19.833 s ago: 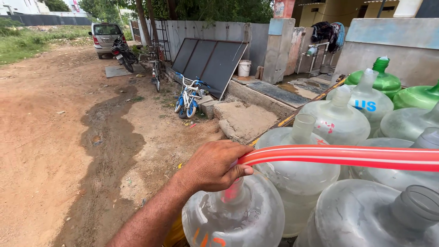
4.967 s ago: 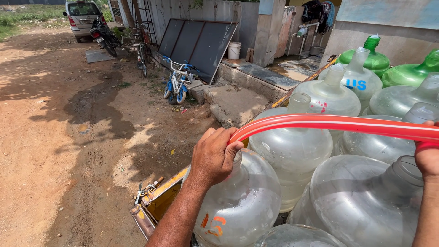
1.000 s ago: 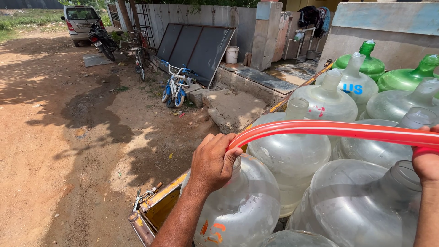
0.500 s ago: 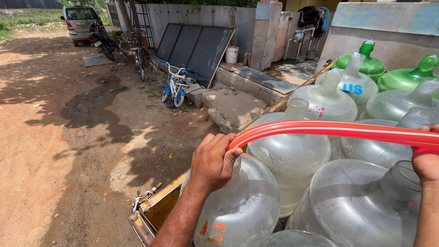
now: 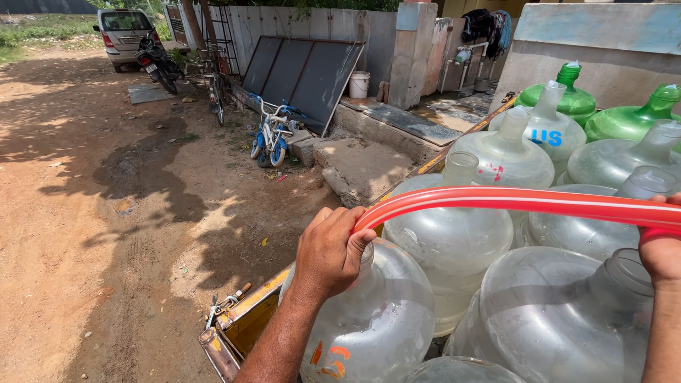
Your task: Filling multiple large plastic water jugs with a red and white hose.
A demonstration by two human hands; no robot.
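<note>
Hose (image 5: pixel 511 201), red, fed into a clear jug (image 5: pixel 376 326); left hand (image 5: pixel 330 252) and right hand (image 5: pixel 661 248) both gripped it above other clear jugs (image 5: pixel 454 241).

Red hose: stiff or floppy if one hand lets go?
Probably semi-flexible: the red hose spans in a smooth arc between the left hand and right hand, hardly sagging. It likely droops once released. Its glossy surface may be slippery.
</note>
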